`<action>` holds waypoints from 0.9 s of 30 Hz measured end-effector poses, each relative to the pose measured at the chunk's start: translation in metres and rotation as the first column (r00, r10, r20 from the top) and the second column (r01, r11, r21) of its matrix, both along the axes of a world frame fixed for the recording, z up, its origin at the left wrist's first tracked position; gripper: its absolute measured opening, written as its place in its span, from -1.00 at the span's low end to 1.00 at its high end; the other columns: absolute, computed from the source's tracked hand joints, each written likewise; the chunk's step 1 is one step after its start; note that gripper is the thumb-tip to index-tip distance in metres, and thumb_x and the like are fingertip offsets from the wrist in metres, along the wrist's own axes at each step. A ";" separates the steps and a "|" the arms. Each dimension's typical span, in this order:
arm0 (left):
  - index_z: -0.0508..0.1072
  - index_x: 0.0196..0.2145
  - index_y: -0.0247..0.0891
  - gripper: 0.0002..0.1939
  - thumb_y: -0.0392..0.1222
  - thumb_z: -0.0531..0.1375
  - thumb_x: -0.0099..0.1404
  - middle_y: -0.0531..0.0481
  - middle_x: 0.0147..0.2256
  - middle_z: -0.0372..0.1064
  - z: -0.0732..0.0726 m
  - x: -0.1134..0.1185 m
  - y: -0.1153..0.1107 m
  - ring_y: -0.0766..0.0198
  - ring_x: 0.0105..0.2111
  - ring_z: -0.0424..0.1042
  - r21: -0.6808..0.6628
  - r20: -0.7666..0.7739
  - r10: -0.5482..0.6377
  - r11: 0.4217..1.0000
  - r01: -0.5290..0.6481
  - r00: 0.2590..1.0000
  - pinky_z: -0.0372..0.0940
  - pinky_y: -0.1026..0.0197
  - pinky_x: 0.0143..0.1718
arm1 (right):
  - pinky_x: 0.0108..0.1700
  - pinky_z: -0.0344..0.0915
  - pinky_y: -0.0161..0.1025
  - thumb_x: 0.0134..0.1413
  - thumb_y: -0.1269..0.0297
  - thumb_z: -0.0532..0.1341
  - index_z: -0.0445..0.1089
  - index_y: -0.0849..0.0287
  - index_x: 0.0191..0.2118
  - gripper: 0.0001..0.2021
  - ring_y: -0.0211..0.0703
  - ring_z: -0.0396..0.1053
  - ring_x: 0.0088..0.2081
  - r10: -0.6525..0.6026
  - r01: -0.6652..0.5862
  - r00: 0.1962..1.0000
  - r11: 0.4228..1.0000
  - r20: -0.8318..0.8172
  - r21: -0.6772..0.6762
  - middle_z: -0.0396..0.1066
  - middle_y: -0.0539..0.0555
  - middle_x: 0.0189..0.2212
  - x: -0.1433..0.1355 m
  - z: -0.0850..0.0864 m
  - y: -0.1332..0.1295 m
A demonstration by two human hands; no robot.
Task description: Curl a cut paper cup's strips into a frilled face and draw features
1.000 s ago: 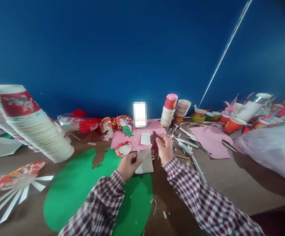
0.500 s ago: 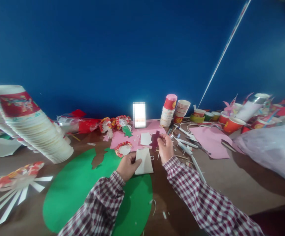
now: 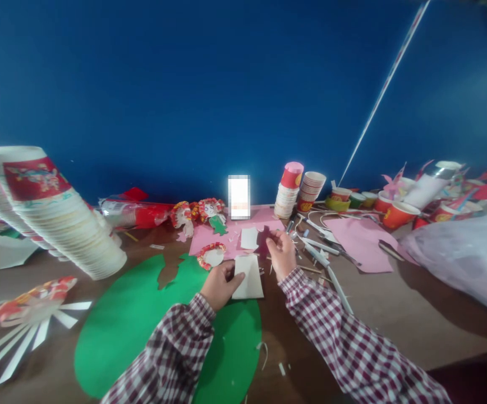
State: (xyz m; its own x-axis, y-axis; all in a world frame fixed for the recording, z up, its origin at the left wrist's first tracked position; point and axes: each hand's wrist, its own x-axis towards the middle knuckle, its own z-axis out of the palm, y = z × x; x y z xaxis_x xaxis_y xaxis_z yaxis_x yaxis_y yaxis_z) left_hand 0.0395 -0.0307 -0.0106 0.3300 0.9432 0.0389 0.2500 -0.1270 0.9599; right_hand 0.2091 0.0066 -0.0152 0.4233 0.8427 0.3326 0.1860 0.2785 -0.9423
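My left hand pinches the left edge of a whitish folded piece of paper, thumb on top, just above the green paper. Between the thumb and fingers of my right hand is a dark purple paper cutout, held up beside a small white paper square. Behind them lies pink paper with scraps on it. A ring-shaped piece with a red and yellow edge is just beyond my left hand. The cutout's exact shape is partly covered by my fingers.
Stacked paper cups lean at the left, and two shorter stacks stand at the back. Pens, scissors and strips lie right of my right hand. A plastic bag bulges at the far right. A cut-strip cup lies at left.
My right hand has shifted slightly left with the purple cutout, which is turned a little. My left hand keeps its hold on the folded paper.
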 end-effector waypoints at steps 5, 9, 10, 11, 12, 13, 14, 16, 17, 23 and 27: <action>0.42 -0.21 -0.39 -0.67 -0.14 0.11 0.10 -0.04 -0.42 0.43 0.006 0.001 -0.004 0.27 -0.45 0.36 0.083 -0.096 -0.095 0.991 0.103 0.991 0.24 0.29 -0.43 | -0.33 0.29 -0.22 -0.12 0.29 0.11 0.26 0.22 -0.30 -0.81 -0.19 0.33 -0.39 0.025 -0.025 1.000 1.000 0.001 0.004 0.36 0.05 -0.43 0.000 -0.001 0.000; 0.43 -0.20 -0.32 -0.65 -0.07 0.11 0.11 -0.06 -0.33 0.45 0.010 0.004 -0.008 0.24 -0.41 0.38 0.147 -0.159 -0.069 0.985 0.093 0.985 0.26 0.27 -0.37 | -0.31 0.30 -0.21 -0.12 0.29 0.12 0.26 0.22 -0.30 -0.80 -0.18 0.33 -0.38 0.060 -0.060 0.998 0.998 0.013 0.001 0.35 0.08 -0.40 0.000 -0.001 0.000; 0.43 -0.19 -0.31 -0.65 -0.06 0.09 0.12 -0.06 -0.32 0.45 0.010 0.004 -0.008 0.23 -0.39 0.38 0.173 -0.171 -0.034 0.983 0.063 0.985 0.27 0.26 -0.35 | -0.31 0.30 -0.22 -0.12 0.29 0.12 0.27 0.23 -0.30 -0.80 -0.18 0.33 -0.38 0.071 -0.071 0.997 0.997 0.019 -0.002 0.35 0.08 -0.40 0.000 -0.001 0.000; 0.43 -0.20 -0.30 -0.65 -0.05 0.08 0.13 -0.06 -0.32 0.45 0.011 0.004 -0.008 0.23 -0.37 0.38 0.197 -0.175 0.005 0.980 0.030 0.984 0.27 0.26 -0.33 | -0.32 0.30 -0.22 -0.13 0.29 0.12 0.27 0.23 -0.30 -0.80 -0.18 0.33 -0.38 0.080 -0.080 0.996 0.997 0.025 -0.006 0.35 0.08 -0.40 0.000 -0.001 -0.001; 0.43 -0.20 -0.29 -0.65 -0.04 0.06 0.15 -0.07 -0.32 0.45 0.011 0.004 -0.008 0.22 -0.36 0.39 0.213 -0.174 0.040 0.977 -0.002 0.984 0.28 0.26 -0.33 | -0.32 0.30 -0.22 -0.13 0.29 0.13 0.27 0.23 -0.30 -0.80 -0.18 0.33 -0.39 0.086 -0.086 0.996 0.996 0.031 -0.010 0.35 0.08 -0.40 -0.001 0.000 -0.001; 0.43 -0.21 -0.29 -0.64 -0.03 0.03 0.17 -0.07 -0.33 0.45 0.011 0.003 -0.008 0.22 -0.36 0.39 0.221 -0.170 0.072 0.975 -0.033 0.983 0.28 0.26 -0.34 | -0.34 0.29 -0.23 -0.13 0.29 0.13 0.28 0.23 -0.30 -0.80 -0.19 0.32 -0.40 0.089 -0.088 0.995 0.996 0.037 -0.013 0.36 0.08 -0.40 -0.001 0.000 -0.002; 0.43 -0.21 -0.29 -0.63 -0.03 0.00 0.18 -0.06 -0.36 0.44 0.011 0.002 -0.007 0.23 -0.39 0.39 0.217 -0.164 0.100 0.974 -0.063 0.981 0.30 0.27 -0.38 | -0.35 0.29 -0.23 -0.14 0.29 0.14 0.28 0.22 -0.30 -0.80 -0.19 0.32 -0.40 0.089 -0.088 0.995 0.996 0.042 -0.017 0.36 0.07 -0.40 -0.001 0.001 -0.003; 0.42 -0.20 -0.30 -0.61 -0.01 -0.03 0.20 -0.05 -0.44 0.42 0.009 0.000 -0.005 0.25 -0.46 0.38 0.182 -0.152 0.126 0.978 -0.098 0.980 0.31 0.28 -0.49 | -0.36 0.29 -0.23 -0.15 0.28 0.15 0.29 0.22 -0.30 -0.79 -0.19 0.31 -0.41 0.086 -0.085 0.995 0.996 0.048 -0.020 0.36 0.07 -0.40 -0.003 0.002 -0.004; 0.41 -0.20 -0.31 -0.61 0.00 -0.03 0.20 -0.05 -0.46 0.41 0.008 -0.002 -0.004 0.26 -0.49 0.37 0.166 -0.149 0.132 0.980 -0.107 0.980 0.31 0.29 -0.54 | -0.36 0.29 -0.23 -0.15 0.28 0.15 0.29 0.21 -0.31 -0.79 -0.19 0.31 -0.42 0.084 -0.084 0.995 0.996 0.050 -0.020 0.36 0.06 -0.40 -0.003 0.002 -0.005; 0.43 -0.22 -0.30 -0.67 -0.07 0.10 0.12 -0.06 -0.41 0.44 0.002 -0.006 -0.001 0.28 -0.46 0.38 0.233 -0.216 0.123 0.970 -0.071 0.969 0.32 0.26 -0.43 | -0.34 0.29 -0.22 -0.16 0.28 0.16 0.29 0.21 -0.31 -0.79 -0.19 0.31 -0.42 0.094 -0.093 0.994 0.995 0.057 -0.022 0.36 0.07 -0.40 -0.006 0.004 -0.007; 0.46 -0.29 -0.28 -0.73 -0.11 0.08 0.14 -0.06 -0.34 0.45 0.003 -0.005 -0.002 0.28 -0.40 0.40 0.293 -0.260 0.086 0.956 -0.006 0.962 0.30 0.27 -0.35 | -0.34 0.30 -0.23 -0.13 0.29 0.14 0.29 0.23 -0.28 -0.78 -0.20 0.31 -0.42 0.119 -0.117 0.991 0.993 0.059 -0.031 0.35 0.07 -0.40 -0.007 0.003 -0.008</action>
State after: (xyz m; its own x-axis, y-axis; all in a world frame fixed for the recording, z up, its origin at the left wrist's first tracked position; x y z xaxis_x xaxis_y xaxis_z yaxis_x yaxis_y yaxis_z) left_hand 0.0350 -0.0327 -0.0074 0.3224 0.9192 0.2263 0.5036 -0.3690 0.7812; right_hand 0.2019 -0.0012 -0.0117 0.3005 0.8947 0.3304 0.2102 0.2758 -0.9380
